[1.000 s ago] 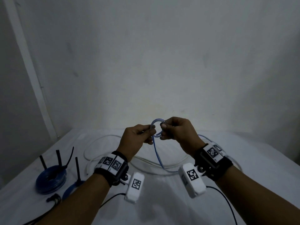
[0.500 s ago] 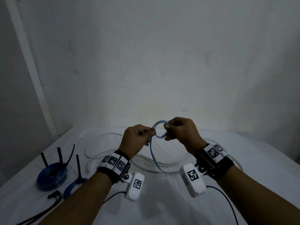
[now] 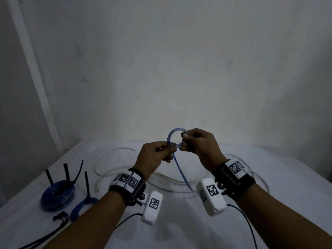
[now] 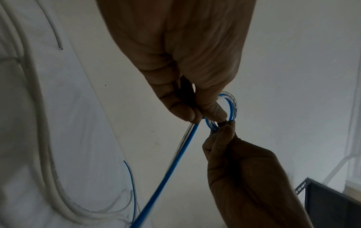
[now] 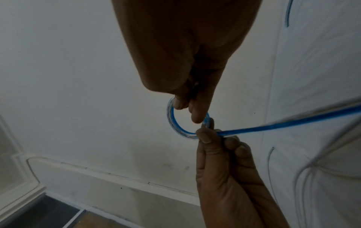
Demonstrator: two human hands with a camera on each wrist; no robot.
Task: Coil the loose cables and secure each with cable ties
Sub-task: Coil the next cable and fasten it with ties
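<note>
A blue cable in a clear sheath forms a small loop (image 3: pixel 171 136) above the table. My left hand (image 3: pixel 171 150) pinches the loop's lower side where the strands cross. My right hand (image 3: pixel 184 141) pinches its right side between thumb and forefinger. The cable's tail (image 3: pixel 181 173) drops from the left fingers to the table. The left wrist view has the left fingertips (image 4: pixel 213 112) on the loop (image 4: pixel 233 106), with the right hand (image 4: pixel 244 169) below. From the right wrist, the right fingers (image 5: pixel 195 114) hold the loop (image 5: pixel 173 123), and the left hand (image 5: pixel 224 169) grips the crossing.
A coiled blue cable (image 3: pixel 57 196) bound with upright black ties lies at the table's left. A second small blue coil (image 3: pixel 80 206) and loose black ties (image 3: pixel 61 217) lie beside it. A long white cable (image 3: pixel 111 169) loops across the white table (image 3: pixel 179 227). The wall stands close behind.
The loop has widened a little and the right hand's pinch has moved slightly up its side. Both hands stay in about the same place.
</note>
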